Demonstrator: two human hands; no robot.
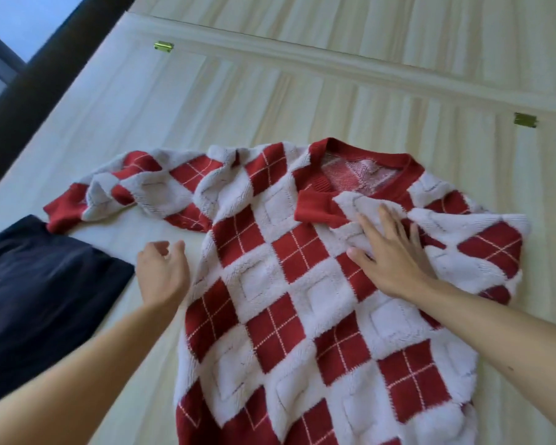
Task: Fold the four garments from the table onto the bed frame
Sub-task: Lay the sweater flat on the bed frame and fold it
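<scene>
the red-and-white diamond sweater (270, 284) lies face up on the pale board of the bed frame (334, 91). its neck points to the far edge and its hem runs off the near edge of my view. my right hand (389, 252) lies flat on it with the fingers spread, pressing down the sleeve (353, 203) that is folded in across the chest. my left hand (162, 274) hovers just beside the sweater's left side, fingers loosely curled, holding nothing.

i judge the knit thick, fluffy and soft. it looks light enough to lift one-handed but springy, so a fold will likely puff up unless i keep a palm on it. it looks grippy, not slippery, and it may drag along the board if i pull. the next place to take hold is the outstretched sleeve (148, 184): pinch near its red cuff (61, 216) or at mid-sleeve, lift, and lay it across.

that cuff touches the corner of the folded dark garment (45, 284) by the left edge, so i should lift rather than slide it, or the pile may shift. toward the far edge the board is bare apart from two brass hinges (163, 46). a dark rail (45, 75) closes the left side.
</scene>
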